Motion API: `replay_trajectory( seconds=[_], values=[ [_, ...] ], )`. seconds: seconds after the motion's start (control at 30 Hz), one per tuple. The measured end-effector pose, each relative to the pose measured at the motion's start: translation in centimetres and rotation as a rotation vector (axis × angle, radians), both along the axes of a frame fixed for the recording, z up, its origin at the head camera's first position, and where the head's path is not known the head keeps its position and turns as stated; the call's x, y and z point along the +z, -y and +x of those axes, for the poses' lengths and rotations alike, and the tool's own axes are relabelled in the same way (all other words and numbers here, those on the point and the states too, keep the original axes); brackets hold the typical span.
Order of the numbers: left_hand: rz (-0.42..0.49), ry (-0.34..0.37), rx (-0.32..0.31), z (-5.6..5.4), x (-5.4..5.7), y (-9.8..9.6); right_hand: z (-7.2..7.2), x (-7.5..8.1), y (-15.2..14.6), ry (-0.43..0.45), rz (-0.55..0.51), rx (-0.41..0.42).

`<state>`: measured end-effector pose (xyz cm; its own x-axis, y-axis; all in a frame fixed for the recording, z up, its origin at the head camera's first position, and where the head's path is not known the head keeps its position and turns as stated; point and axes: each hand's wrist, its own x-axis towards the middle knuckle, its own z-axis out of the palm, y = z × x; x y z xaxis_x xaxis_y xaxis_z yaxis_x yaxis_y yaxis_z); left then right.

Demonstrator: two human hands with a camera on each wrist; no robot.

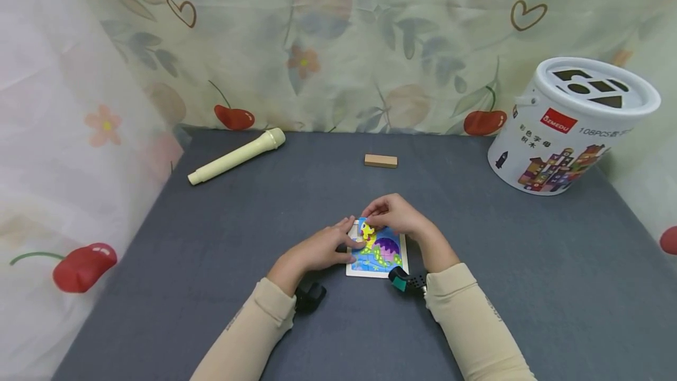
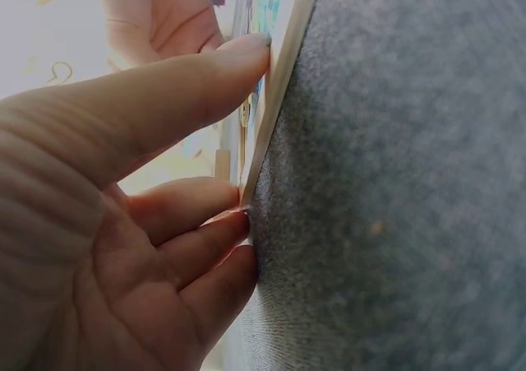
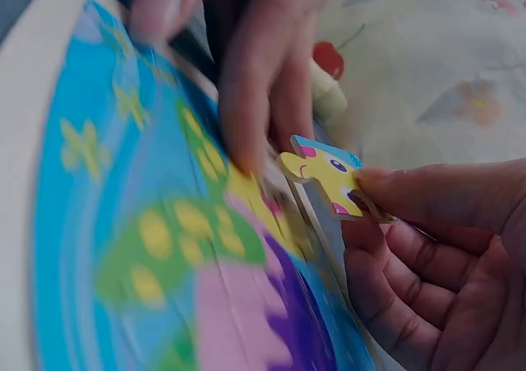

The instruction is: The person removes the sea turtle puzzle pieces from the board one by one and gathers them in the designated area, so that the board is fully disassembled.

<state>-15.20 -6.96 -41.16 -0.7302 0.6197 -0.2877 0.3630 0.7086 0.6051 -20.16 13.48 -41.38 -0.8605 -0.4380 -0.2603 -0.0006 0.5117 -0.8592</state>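
A jigsaw puzzle in a pale wooden tray lies on the table, its picture showing a purple, pink and green shape on blue. Between my right hand's thumb and fingers is a yellow-and-blue puzzle piece with a printed eye and mouth, pinched at its edge and tilted above the tray. My left hand rests at the tray's left side. Its thumb lies over the tray's edge, a finger reaches onto the picture, and other fingertips touch the table beside the tray.
Behind the puzzle lies a small wooden block. A cream microphone-shaped stick is at the back left. At the back right stands a white block bucket with shape holes in its lid. Printed curtains hang along the table's back edge.
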Motion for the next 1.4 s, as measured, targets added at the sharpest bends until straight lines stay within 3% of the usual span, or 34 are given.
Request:
replay_trajectory(
  seconds=[0.37,0.7,0.87,1.4],
  values=[
    [-0.038,0.021,0.020,0.3,0.3,-0.3,-0.5,-0.3,-4.0,-0.009,0.039,-0.076],
    [-0.063,-0.042,-0.025,0.7,0.3,-0.7,-0.4,-0.5,-7.0,0.028,0.045,-0.166],
    [-0.066,-0.057,-0.053,1.0,0.4,-1.0,-0.4,-0.4,-7.8,0.038,0.045,-0.182],
    [-0.094,-0.040,-0.049,1.2,0.5,-1.7,-0.4,-0.4,-9.6,0.049,0.072,-0.202]
  ],
)
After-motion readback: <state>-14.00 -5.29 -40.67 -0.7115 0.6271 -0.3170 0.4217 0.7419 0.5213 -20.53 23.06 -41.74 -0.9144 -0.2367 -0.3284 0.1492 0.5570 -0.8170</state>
